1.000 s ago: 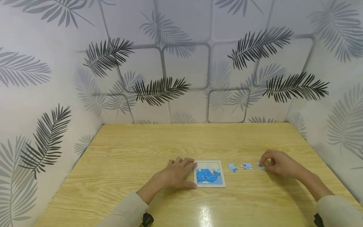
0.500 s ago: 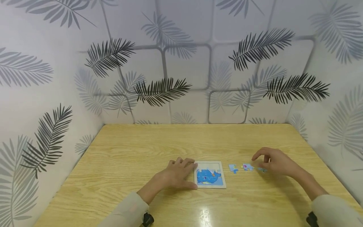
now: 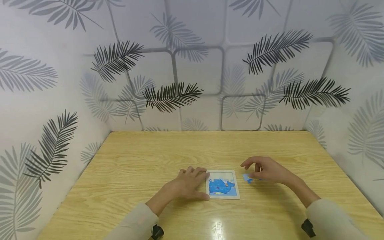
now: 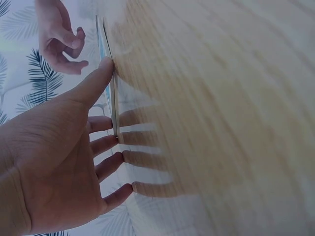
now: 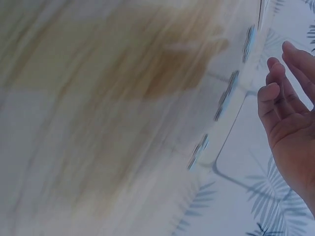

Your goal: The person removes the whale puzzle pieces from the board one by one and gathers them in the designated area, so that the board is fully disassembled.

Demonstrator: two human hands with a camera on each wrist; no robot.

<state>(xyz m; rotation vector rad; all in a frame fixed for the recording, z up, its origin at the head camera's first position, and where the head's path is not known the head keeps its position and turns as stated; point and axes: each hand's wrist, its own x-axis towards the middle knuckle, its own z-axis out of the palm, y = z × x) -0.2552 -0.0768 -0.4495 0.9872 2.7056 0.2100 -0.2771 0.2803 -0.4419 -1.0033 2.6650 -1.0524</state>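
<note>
A square puzzle board [image 3: 222,186] with a white frame and a blue whale picture lies flat on the table; the upper part of its picture area is bare. Along its left side rests my left hand [image 3: 187,185], thumb at the near corner and fingers spread at the edge. To the right, my right hand [image 3: 268,170] hovers over the loose puzzle pieces, fingers loosely bent and holding nothing. One jigsaw piece [image 3: 247,178] shows beside the fingertips in the head view, the others mostly hidden under the hand. Three pieces, including a middle piece [image 5: 227,96], lie in a row in the right wrist view.
The wooden table [image 3: 150,150] meets a wall [image 3: 198,73] with a leaf pattern at the back and sides. A bright light reflection shows on the near tabletop. Dark wrist straps [image 3: 308,228] sit by the light sleeves.
My right hand has let go of the rightmost puzzle piece and moved left above the row, toward the piece nearest the board. My left hand stays at the board's edge.
</note>
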